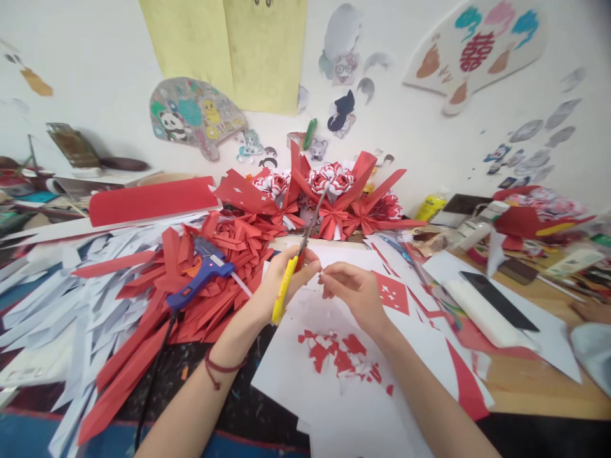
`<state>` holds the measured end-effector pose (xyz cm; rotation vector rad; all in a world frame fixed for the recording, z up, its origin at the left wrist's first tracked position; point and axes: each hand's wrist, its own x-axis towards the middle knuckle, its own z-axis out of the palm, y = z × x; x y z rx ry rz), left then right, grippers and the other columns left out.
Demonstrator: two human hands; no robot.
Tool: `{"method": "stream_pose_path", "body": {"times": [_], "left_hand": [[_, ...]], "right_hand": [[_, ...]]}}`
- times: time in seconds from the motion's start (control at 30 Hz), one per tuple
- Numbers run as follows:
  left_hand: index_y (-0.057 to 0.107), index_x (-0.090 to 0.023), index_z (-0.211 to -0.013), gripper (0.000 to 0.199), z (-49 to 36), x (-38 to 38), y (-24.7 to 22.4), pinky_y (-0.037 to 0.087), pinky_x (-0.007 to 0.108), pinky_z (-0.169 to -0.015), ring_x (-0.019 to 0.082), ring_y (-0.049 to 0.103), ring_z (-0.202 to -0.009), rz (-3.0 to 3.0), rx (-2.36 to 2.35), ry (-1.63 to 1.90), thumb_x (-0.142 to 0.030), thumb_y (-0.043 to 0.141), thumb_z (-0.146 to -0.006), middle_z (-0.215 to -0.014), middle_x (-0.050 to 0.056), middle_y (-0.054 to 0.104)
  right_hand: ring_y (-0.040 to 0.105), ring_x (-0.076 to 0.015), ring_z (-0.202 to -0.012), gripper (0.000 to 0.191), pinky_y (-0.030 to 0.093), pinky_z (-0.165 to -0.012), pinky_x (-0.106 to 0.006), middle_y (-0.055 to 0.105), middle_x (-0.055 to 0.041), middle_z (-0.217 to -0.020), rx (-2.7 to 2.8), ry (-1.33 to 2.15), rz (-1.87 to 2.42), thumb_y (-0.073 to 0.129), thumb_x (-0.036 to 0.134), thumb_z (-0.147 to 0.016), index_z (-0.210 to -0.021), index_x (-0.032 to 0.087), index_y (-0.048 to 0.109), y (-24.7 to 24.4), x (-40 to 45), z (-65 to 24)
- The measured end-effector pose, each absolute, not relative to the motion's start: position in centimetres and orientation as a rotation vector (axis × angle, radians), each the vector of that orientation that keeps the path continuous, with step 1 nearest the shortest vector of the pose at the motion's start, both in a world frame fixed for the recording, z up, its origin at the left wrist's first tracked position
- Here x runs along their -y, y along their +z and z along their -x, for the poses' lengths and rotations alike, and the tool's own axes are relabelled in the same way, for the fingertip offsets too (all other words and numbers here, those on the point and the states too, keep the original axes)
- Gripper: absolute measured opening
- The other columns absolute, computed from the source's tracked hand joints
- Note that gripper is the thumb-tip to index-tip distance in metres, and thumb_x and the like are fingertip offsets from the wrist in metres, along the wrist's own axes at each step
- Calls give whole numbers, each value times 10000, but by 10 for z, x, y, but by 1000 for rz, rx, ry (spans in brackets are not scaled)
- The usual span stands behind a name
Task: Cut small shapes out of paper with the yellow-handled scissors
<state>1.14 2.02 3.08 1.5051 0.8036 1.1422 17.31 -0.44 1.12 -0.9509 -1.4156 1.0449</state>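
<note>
Yellow-handled scissors (285,289) rest in my left hand (279,280), their blades pointing up and away from me. The left thumb and fingertips are pinched near my right hand (351,289). My right fingers are also drawn together; whatever sits between them is too small to make out. Below both hands, red and white paper scraps (341,356) lie scattered over white paper sheets (291,381). A red square of paper with star-like cut-outs (392,294) lies just right of my right hand.
Left of my hands, a blue glue gun (203,277) lies on a heap of red folded paper strips (143,331), beside white strips (109,299). Red-and-white paper flowers (331,179) stand by the wall. A black phone (499,300) is on the right.
</note>
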Motion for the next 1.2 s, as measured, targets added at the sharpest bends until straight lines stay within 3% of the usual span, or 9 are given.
{"method": "stream_pose_path", "body": {"times": [0.6, 0.77, 0.87, 0.93, 1.07, 1.2], "left_hand": [[553, -160, -861, 307, -9, -19, 32, 416, 220, -573, 92, 520, -613, -1556, -873, 1155, -385, 686, -701, -783, 4, 580], [556, -169, -852, 266, -8, -21, 35, 333, 205, -497, 77, 424, -547, -1604, -991, 1164, -408, 621, -755, -645, -28, 483], [541, -169, -812, 256, -6, -26, 35, 304, 211, -487, 76, 400, -530, -1555, -1005, 1164, -413, 602, -765, -612, -34, 450], [533, -170, -803, 250, -5, -28, 33, 308, 213, -495, 77, 401, -531, -1544, -1027, 1167, -409, 594, -766, -615, -35, 455], [538, -168, -782, 223, -4, -29, 31, 316, 205, -506, 76, 400, -533, -1630, -1041, 1075, -388, 568, -777, -591, -45, 452], [553, -159, -734, 221, -7, -28, 31, 315, 199, -488, 79, 394, -519, -1652, -1116, 987, -376, 596, -727, -561, -48, 444]], "right_hand": [[571, -108, -546, 201, 482, -547, -260, 640, -1, -707, 1456, 1041, 976, 693, 359, -748, -813, 173, 651, 9, 4, -173], [567, -106, -534, 224, 459, -544, -254, 643, 4, -668, 1397, 1038, 994, 685, 376, -746, -820, 169, 645, 21, -6, -181], [572, -113, -546, 248, 439, -525, -249, 665, -24, -739, 1501, 1022, 1114, 644, 404, -768, -819, 161, 649, 42, -18, -212], [572, -124, -536, 246, 423, -521, -249, 673, -26, -709, 1740, 891, 1334, 657, 396, -748, -814, 160, 673, 53, -24, -241], [587, -143, -605, 138, 403, -586, -251, 700, -28, -730, 2096, 255, 1716, 616, 296, -766, -784, 190, 703, 50, -25, -295], [621, -147, -683, 163, 379, -597, -234, 723, -16, -812, 2247, 124, 1953, 555, 306, -818, -816, 230, 699, 33, -21, -317]]}}
